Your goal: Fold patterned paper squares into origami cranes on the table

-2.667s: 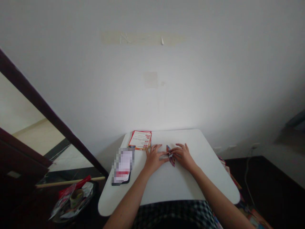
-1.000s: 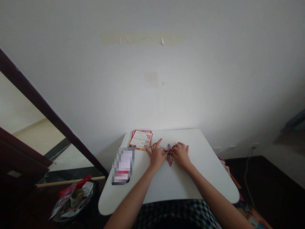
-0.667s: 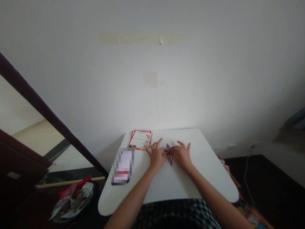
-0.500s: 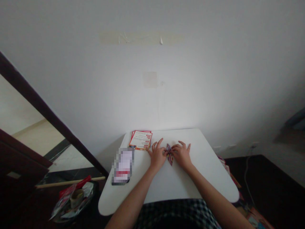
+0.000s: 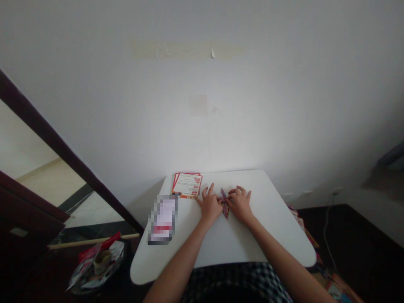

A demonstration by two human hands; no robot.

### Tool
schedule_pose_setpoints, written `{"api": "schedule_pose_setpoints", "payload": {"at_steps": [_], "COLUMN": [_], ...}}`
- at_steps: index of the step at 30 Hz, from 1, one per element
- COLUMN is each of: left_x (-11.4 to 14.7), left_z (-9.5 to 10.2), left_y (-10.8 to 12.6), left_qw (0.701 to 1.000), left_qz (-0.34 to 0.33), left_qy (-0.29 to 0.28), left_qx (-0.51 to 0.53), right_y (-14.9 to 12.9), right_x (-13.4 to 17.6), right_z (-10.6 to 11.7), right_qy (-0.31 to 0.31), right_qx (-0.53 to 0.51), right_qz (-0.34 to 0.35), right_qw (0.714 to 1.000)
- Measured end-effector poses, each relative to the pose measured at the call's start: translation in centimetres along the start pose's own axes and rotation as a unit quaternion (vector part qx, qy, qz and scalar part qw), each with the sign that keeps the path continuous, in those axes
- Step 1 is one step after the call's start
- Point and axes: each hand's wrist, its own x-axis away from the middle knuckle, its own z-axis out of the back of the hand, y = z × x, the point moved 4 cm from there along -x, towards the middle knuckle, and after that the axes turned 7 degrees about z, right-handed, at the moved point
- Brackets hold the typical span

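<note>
A small folded piece of patterned paper (image 5: 225,210), purplish with pointed ends, lies on the white table (image 5: 233,248) between my hands. My left hand (image 5: 210,206) pinches its left side with thumb and index finger, while the other fingers spread outward. On the opposite side, my right hand (image 5: 240,205) grips the paper's middle in the same way, its outer fingers raised. The fingertips hide the paper's centre, so its exact folds cannot be made out.
A stack of printed cards with red borders (image 5: 187,185) lies at the table's back left. In front of it is a blurred-out phone-shaped object (image 5: 163,219). On the floor at left stands a bin with wrappers and a cardboard roll (image 5: 102,261). A wall (image 5: 252,126) borders the table's far edge.
My hands stay at the folded paper with only slight finger shifts. The left hand has moved a little to the right, and the paper's shape looks slightly changed.
</note>
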Motion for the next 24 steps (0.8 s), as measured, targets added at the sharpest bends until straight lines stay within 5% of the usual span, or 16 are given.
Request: {"api": "schedule_pose_setpoints", "payload": {"at_steps": [14,24], "left_x": [0.1,0.5], "left_z": [-0.2,1.0], "left_y": [-0.4,-0.5], "left_qw": [1.000,0.998], "left_qz": [0.023,-0.001], "left_qy": [0.004,0.043], "left_qx": [0.010,0.047], "right_y": [-0.3,-0.5], "right_x": [0.1,0.6], "right_z": [0.3,0.5], "right_qy": [-0.038,-0.009], "right_qx": [-0.011,0.004], "right_qz": [-0.041,-0.046], "right_qw": [0.998,0.999]}}
